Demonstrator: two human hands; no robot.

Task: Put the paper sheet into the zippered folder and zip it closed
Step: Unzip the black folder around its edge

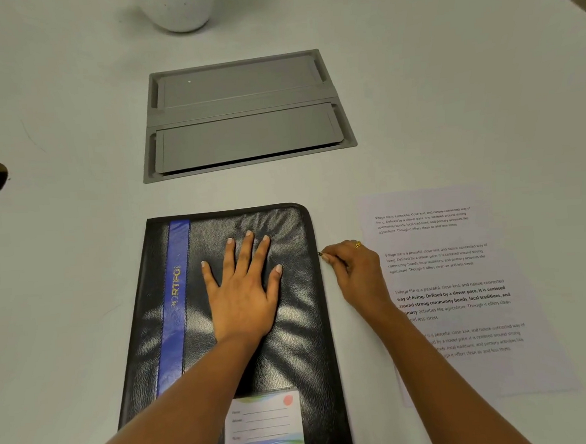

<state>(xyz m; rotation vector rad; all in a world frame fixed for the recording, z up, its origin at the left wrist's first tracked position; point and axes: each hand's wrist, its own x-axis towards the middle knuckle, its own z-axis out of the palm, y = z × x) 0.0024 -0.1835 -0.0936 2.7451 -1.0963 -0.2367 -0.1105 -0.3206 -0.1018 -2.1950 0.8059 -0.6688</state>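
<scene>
1. My left hand (pixel 243 293) lies flat with fingers spread, pressing the black zippered folder (pixel 301 324) onto the table (pixel 64 270). That weight should stop the cover dragging.
2. My right hand (pixel 353 273) pinches the zipper pull (pixel 320 253) at the folder's right edge. I judge it wants a steady pull along the track, not outward.
3. The paper sheet (pixel 457 232) lies outside, just right of the folder, partly under my right forearm.
4. The folder lies closed, its inside hidden. The clear pocket (pixel 264 422) on its cover holds a name card.

grey cable hatch (pixel 244 115), white speckled vase (pixel 177 9), pale table (pixel 54 99)
</scene>
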